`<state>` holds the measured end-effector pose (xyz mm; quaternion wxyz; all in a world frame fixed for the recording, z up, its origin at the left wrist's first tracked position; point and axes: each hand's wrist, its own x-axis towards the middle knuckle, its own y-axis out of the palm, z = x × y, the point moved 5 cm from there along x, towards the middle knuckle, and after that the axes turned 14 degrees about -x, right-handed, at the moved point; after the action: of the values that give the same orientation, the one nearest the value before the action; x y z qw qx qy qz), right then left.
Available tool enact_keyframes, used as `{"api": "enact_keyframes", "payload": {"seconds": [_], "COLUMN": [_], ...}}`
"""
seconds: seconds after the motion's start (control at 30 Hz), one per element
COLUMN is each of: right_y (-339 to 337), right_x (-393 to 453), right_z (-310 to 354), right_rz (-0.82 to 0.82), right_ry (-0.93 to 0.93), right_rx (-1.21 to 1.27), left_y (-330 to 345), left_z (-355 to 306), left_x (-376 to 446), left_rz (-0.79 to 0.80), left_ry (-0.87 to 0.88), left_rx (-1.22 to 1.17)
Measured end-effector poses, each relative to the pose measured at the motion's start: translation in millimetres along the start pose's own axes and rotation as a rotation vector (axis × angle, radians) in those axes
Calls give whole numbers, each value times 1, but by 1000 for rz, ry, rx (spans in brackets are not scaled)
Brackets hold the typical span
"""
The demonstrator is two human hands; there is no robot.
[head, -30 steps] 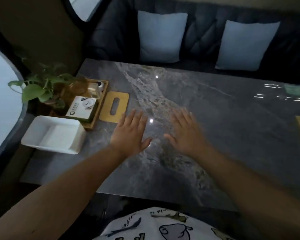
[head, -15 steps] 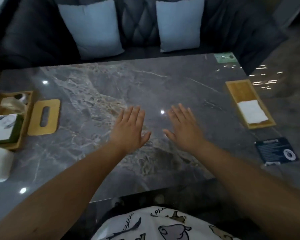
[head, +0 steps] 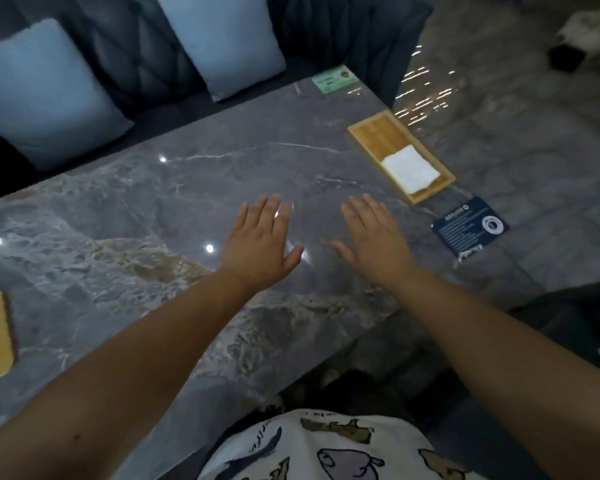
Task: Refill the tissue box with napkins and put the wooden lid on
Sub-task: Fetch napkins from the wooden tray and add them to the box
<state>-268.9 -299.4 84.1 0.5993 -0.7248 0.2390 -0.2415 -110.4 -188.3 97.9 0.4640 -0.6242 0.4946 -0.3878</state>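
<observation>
Left hand [head: 260, 247] and right hand [head: 371, 242]: flat, fingers spread, empty, above table [head: 153, 209]; napkins [head: 410, 169] in tray [head: 378, 133] at right.

No text can be read. White print and a round emblem are seen on the dark blue card [head: 470, 226] at the table's 3 o'clock edge, too blurred to read. Dark print on the green card [head: 333, 79] at 1 o'clock is likewise illegible.
</observation>
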Motion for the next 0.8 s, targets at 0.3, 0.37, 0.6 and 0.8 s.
{"api": "enact_keyframes", "payload": {"seconds": [0.3,0.37,0.6,0.8], "right_y": [36,49,91,122], "right_x": [11,20,64,107], "right_z": [-105,-136,-216,-250], "right_rz": [44,85,184,277], "right_ry": [-19,-46,-24,210], "right_rx": [-29,-18,105,366], "left_y": [48,63,105,144], "left_z": [-67,-84,-118,-108], "left_x": [85,106,159,189], "left_rz": [27,14,14,59], "left_ry": [1,-28,-179,-305], "left_rx": [-22,-39,-103,-143]}}
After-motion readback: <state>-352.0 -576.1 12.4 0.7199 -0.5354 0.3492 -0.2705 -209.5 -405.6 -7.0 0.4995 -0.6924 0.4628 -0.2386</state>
